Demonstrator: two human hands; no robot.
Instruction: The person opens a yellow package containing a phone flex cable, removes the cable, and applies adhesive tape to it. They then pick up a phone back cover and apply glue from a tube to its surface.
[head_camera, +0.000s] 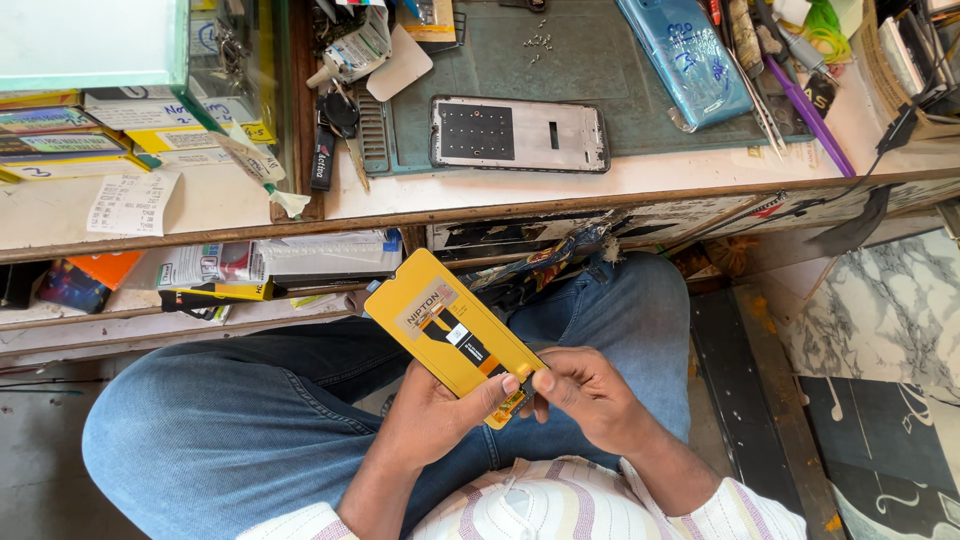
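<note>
A yellow-backed phone screen panel (452, 333) with a black flex strip sits tilted over the person's lap in blue jeans (250, 410), near the tabletop (700, 175) edge. The left hand (440, 405) is closed around its near end from below with the thumb on top, while the right hand (585, 390) pinches the same near corner with its fingertips. Farther off, on a green mat (590, 60), lie a silver phone frame (518, 133), small screws (537, 43) and, to the right, a blue phone cover (685, 55).

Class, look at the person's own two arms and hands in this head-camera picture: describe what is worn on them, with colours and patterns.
Both hands, the left hand and the right hand, are bare: no gloves, rings or watch show. The forearms are uncovered too. Near the elbows sit the rolled cuffs of a cream shirt sleeve with purple and yellow stripes.
</note>
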